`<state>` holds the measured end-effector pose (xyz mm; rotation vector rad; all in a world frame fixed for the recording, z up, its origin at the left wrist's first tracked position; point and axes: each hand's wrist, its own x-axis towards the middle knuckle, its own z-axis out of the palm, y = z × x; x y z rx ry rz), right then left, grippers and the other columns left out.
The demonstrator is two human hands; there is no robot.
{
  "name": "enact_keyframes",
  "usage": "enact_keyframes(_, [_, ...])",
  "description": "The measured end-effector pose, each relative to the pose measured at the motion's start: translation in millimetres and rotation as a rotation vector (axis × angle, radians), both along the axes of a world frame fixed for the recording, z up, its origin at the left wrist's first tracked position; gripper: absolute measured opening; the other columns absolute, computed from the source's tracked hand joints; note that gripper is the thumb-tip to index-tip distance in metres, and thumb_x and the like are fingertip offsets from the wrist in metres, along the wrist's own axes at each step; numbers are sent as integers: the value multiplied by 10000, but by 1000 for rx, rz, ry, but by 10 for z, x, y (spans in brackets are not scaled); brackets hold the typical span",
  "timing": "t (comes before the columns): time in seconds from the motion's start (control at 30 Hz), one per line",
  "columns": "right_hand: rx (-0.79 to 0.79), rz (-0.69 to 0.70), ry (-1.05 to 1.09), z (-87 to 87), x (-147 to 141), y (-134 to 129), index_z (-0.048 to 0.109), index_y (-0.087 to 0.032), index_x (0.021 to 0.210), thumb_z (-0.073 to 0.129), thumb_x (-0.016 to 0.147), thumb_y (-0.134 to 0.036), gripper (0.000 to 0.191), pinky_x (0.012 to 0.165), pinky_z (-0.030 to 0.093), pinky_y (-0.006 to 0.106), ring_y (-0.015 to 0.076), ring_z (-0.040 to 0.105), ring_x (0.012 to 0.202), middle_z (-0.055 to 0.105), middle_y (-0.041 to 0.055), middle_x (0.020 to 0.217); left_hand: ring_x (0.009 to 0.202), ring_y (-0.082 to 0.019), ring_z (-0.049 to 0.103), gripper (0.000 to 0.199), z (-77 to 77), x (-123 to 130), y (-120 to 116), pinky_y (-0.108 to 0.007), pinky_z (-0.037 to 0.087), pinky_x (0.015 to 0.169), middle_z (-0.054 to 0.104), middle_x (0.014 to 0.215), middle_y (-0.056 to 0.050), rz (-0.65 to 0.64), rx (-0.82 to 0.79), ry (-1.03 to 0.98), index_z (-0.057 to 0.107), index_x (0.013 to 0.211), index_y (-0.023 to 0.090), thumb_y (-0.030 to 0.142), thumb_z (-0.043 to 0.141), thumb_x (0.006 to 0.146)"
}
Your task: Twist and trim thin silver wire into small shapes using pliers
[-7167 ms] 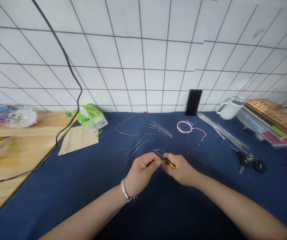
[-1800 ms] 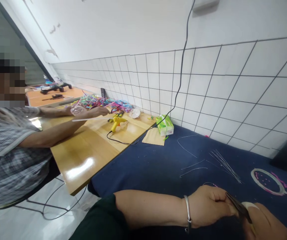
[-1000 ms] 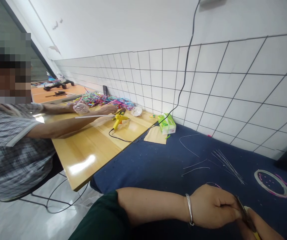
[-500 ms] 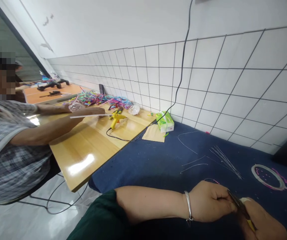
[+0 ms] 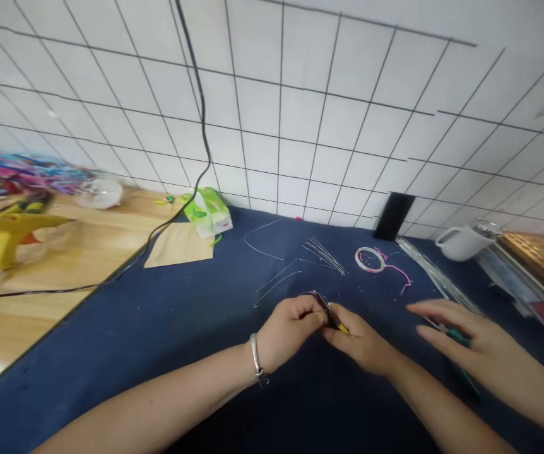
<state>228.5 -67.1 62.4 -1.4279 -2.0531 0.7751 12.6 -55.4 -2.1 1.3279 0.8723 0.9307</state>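
On the blue cloth (image 5: 215, 302), my left hand (image 5: 293, 325), with a silver bracelet at the wrist, is closed in a pinch. A short thin wire (image 5: 306, 293) shows just beyond its fingers. My right hand (image 5: 360, 340) is wrapped round pliers (image 5: 331, 314) with a yellow handle, their dark jaws up against my left fingertips. The wire's end between the fingers and jaws is hidden. Ahead of my hands lie a bundle of straight wires (image 5: 324, 255) and several loose bent ones. A ring (image 5: 370, 260) with pink cord is beyond my right hand.
At the right, another person's hand (image 5: 484, 353) is over a green-handled tool (image 5: 459, 337). Behind it are long wires (image 5: 435, 274), a white mug (image 5: 461, 244) and a stack of books (image 5: 537, 277). At left are a yellow glue gun (image 5: 7, 236), tissue pack (image 5: 207, 211) and black cable (image 5: 201, 126).
My view has swung to the right, away from the person seated at left. Another person's hand now shows at right. My hands still hold the pliers and wire close together.
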Motion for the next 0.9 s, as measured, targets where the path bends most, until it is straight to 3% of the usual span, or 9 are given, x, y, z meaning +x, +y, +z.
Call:
enact_keyframes(0.1, [30, 81, -181, 162, 9, 27, 602, -313, 1033, 594, 735, -323, 299, 878, 419, 440, 282, 521, 1021, 585, 42, 1079, 655, -109, 485, 136, -19, 9, -2, -237, 393, 647, 544, 681, -5, -11, -16, -3, 532, 650, 130, 161, 481, 772])
enact_keyframes(0.2, [-44, 168, -260, 107, -279, 144, 570, -254, 1096, 565, 757, -320, 346, 851, 435, 405, 246, 532, 1003, 584, 58, 1084, 653, -108, 470, 137, -21, 9, 9, -235, 381, 645, 534, 674, 0, -14, -23, -9, 540, 649, 129, 177, 493, 769])
enact_keyframes(0.33, [-17, 199, -284, -23, -547, 246, 606, -247, 977, 527, 798, -289, 200, 783, 436, 326, 179, 550, 899, 602, 29, 980, 616, -95, 416, 170, -36, 8, 38, -225, 351, 611, 485, 638, 15, 3, -30, 3, 528, 625, 128, 215, 508, 770])
enact_keyframes(0.53, [228, 145, -411, -41, -523, 336, 596, -207, 781, 613, 735, -309, 112, 771, 384, 365, 196, 511, 838, 601, 21, 815, 567, -82, 358, 156, -31, -26, 59, -212, 302, 557, 458, 607, 26, 27, -37, 49, 563, 661, 123, 235, 524, 762])
enact_keyframes(0.63, [235, 20, -278, -4, -380, 433, 606, -211, 765, 608, 731, -322, 116, 751, 397, 371, 200, 533, 803, 604, 25, 823, 564, -79, 373, 151, 11, -33, 60, -201, 300, 532, 505, 653, 7, 39, -81, -7, 600, 721, 119, 246, 527, 759])
enact_keyframes(0.73, [65, -192, -9, 76, -58, 509, 614, -220, 759, 578, 755, -360, 145, 645, 433, 355, 198, 569, 687, 609, 27, 753, 496, -61, 321, 171, 53, -30, 54, -186, 257, 466, 482, 608, 20, 48, -147, -15, 618, 774, 125, 272, 530, 762])
enact_keyframes(0.8, [-35, -296, 187, 98, 188, 520, 613, -225, 772, 572, 765, -377, 158, 651, 450, 361, 211, 587, 713, 615, 35, 763, 461, -53, 271, 188, 61, -30, 49, -182, 219, 435, 436, 559, 39, 51, -177, -12, 622, 803, 130, 290, 532, 765])
enact_keyframes(0.9, [26, -402, 372, -65, 368, 491, 614, -236, 816, 586, 758, -374, 153, 724, 453, 379, 235, 577, 851, 618, 50, 879, 446, -51, 234, 215, 40, -35, 46, -180, 178, 417, 371, 518, 58, 47, -189, -26, 621, 823, 133, 319, 525, 774])
